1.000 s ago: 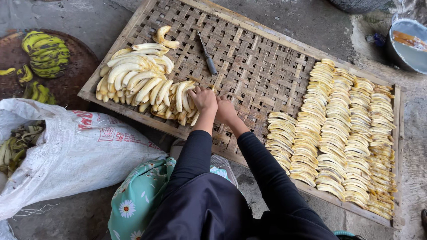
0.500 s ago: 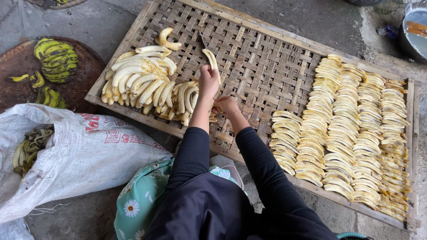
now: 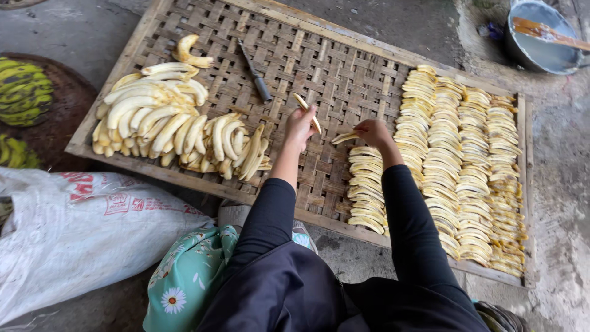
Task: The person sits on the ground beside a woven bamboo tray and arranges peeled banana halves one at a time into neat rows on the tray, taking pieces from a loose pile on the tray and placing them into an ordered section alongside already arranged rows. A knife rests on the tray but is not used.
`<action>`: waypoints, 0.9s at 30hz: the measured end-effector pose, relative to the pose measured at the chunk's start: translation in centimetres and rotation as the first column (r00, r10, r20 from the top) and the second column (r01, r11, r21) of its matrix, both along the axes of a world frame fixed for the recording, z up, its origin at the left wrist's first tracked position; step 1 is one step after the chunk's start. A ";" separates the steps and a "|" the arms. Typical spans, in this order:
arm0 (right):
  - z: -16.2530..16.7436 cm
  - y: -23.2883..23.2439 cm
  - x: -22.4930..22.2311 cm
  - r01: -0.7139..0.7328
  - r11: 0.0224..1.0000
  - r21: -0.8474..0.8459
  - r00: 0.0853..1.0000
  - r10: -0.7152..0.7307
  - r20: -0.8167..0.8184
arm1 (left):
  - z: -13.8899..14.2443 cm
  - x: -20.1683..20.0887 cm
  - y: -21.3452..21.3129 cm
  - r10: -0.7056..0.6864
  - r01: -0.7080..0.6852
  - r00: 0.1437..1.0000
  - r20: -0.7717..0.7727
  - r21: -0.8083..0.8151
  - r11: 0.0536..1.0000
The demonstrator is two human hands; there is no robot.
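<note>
Your left hand [image 3: 300,127] pinches 1 banana slice [image 3: 306,112] above the woven bamboo tray [image 3: 344,74], your right hand [image 3: 372,131] lays another slice [image 3: 344,137] by the rows [image 3: 458,160]; they look soft, slippery, so grip the ends lightly.

This looks like an outdoor yard or work area of a rural home where fruit is prepared for drying, not a kitchen. A large woven bamboo tray [image 3: 344,80] lies flat on rough, stained concrete ground [image 3: 553,184], bearing a heap of peeled bananas [image 3: 166,123] and neat rows of banana slices [image 3: 455,160], with a knife [image 3: 255,72] among them. Bunches of green bananas [image 3: 21,92] on a round dark tray, a white woven sack [image 3: 74,240] and what seems to be a metal basin [image 3: 541,37] at the blurred top edge sit around it.
</note>
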State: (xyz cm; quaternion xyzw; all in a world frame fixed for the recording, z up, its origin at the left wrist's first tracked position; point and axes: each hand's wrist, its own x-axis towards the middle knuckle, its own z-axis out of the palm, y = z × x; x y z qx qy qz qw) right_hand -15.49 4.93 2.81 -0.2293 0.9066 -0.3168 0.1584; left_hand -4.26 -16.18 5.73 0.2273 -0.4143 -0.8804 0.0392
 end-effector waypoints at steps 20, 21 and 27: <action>0.7 5.6 1.7 0.012 0.995 0.099 0.986 0.005 -0.167 | -2.3 -2.2 11.1 -0.065 0.333 0.930 0.362 -0.754 0.566; 0.7 5.6 1.7 0.007 0.995 0.104 0.984 0.012 -0.179 | -2.4 -2.3 11.4 -0.076 0.350 0.926 0.371 -0.763 0.543; 1.5 5.5 2.2 0.030 0.992 0.123 0.979 -0.004 -0.205 | -3.3 -2.5 12.0 -0.003 0.281 0.941 0.338 -0.779 0.560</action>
